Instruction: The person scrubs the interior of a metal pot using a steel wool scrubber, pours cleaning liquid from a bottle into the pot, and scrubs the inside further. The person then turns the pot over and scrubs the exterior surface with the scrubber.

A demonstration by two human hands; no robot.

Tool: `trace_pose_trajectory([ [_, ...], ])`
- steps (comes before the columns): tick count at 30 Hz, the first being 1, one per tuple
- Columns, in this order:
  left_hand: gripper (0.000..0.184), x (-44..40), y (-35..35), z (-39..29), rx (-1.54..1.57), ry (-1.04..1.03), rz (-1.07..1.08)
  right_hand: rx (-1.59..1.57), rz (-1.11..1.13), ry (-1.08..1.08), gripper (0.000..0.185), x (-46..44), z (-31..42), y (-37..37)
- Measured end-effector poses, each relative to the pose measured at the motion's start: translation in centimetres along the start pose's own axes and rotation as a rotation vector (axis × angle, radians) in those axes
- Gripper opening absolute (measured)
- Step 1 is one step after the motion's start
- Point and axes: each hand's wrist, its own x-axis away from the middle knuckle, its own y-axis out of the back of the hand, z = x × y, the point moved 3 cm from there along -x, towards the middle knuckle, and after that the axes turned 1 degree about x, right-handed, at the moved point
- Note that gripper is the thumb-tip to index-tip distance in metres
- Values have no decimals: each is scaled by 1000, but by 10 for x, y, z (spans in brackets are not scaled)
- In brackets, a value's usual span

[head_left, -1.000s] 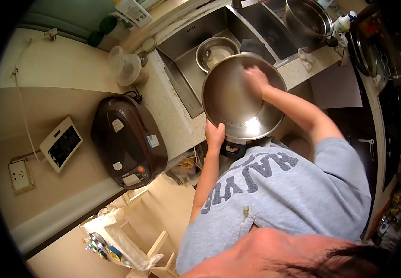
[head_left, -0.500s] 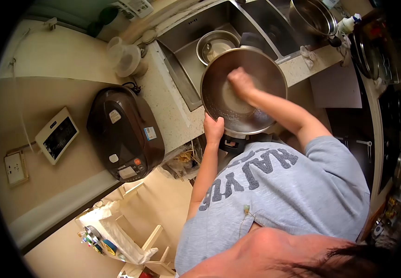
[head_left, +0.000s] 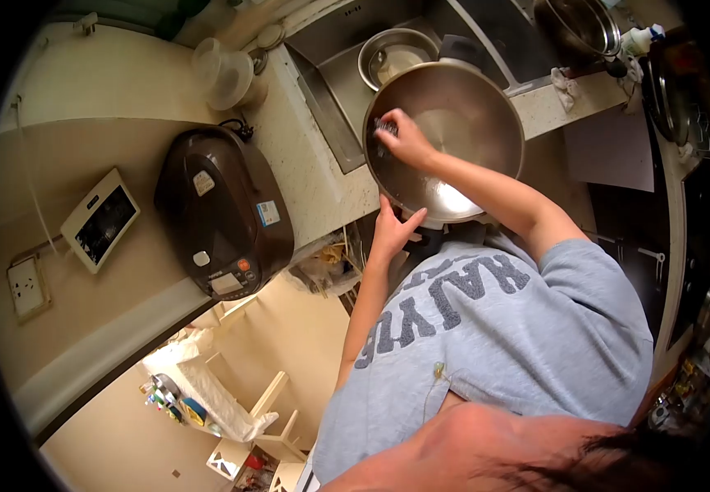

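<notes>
A large round metal pan leans over the sink's front edge, its open side facing up towards me. Inside it, at the left wall, my right hand is closed on a dark, shiny wire scrubber. My left hand is at the pan's lower left rim, thumb and fingers spread against it. A black handle sits beside that hand, partly covered by it. Behind the pan, a smaller metal bowl with something pale in it stands in the sink.
The metal sink lies beyond the pan. To the left are a dark rice cooker and clear plastic containers on the counter. A metal pot and a white bottle stand at the upper right.
My right hand has moved to the pan's left wall, and the scrubber now shows. The fingers of my left hand have spread at the rim. The view has shifted slightly.
</notes>
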Motion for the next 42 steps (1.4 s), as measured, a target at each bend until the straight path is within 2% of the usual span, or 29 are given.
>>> trace_pose_trajectory([
  [2,80,-1,0,14,59,1,10,-86,389,64,26,30,16,0],
  [4,80,-5,-1,15,137,-14,16,-10,868,-95,22,58,27,27],
  [6,83,-4,-2,11,204,-13,55,98,906,-186,22,69,36,42],
  [7,85,-1,0,7,242,71,91,127,859,-63,22,68,38,39],
  [8,85,6,-3,6,249,76,89,129,867,-67,22,67,37,35],
  [10,82,21,-6,9,541,174,-55,22,637,-80,24,49,35,32],
  [11,76,30,-9,18,409,147,-132,-1,493,-98,25,45,32,35],
  [12,57,41,-14,27,441,189,-156,88,426,-163,26,38,37,47],
  [14,39,48,-26,50,900,426,-36,141,363,-249,30,39,30,66],
  [16,26,49,-29,28,1083,373,-216,106,428,-340,32,52,26,78],
  [18,21,43,-24,25,975,316,-371,87,546,-472,38,64,27,90],
  [20,19,37,-13,21,976,194,-475,128,612,-249,38,83,20,93],
  [21,17,34,-9,8,937,143,-468,102,658,-432,38,80,44,96],
  [22,17,35,-4,-5,952,137,-480,116,671,-424,38,80,53,95],
  [26,16,25,7,-66,747,-5,-452,92,574,-352,34,74,64,95],
  [28,16,18,9,-81,640,-88,-516,-80,511,-402,32,75,60,96],
  [32,17,4,19,-92,576,-101,-492,-164,425,-413,32,75,64,96],
  [36,16,-2,26,-90,491,-115,-501,-208,207,-175,25,68,101,102],
  [37,18,-4,27,-92,469,-112,-515,-217,194,4,24,66,122,100],
  [38,18,-3,29,-93,465,-113,-515,-24,157,303,24,64,130,94],
  [40,20,-1,32,-99,224,-75,-507,207,154,431,23,60,146,80],
  [42,21,5,28,-103,169,-103,-510,188,95,436,19,30,142,67],
])
